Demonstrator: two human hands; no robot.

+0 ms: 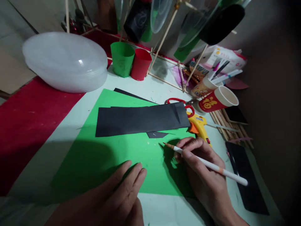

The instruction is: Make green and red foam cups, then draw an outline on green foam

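Observation:
A white pen (211,165) with a brownish tip is pinched in my right hand (207,172), its point just above a green sheet of paper (131,150). My left hand (122,191) lies with fingers stretched out over the near part of that sheet. Across the sheet's far half rests a long black paper strip (141,119). Small black paper scraps (157,134) poke out from beneath the strip's near side, and another black piece (131,94) shows behind it.
Red-handled scissors (191,110) and a yellow glue gun (198,125) lie right of the strip. Farther right are a red paper cup (215,102), wooden sticks (221,124) and a black phone (246,177). Stacked clear plastic bowls (66,62), a green cup (122,59) and a stick frame (164,84) stand behind.

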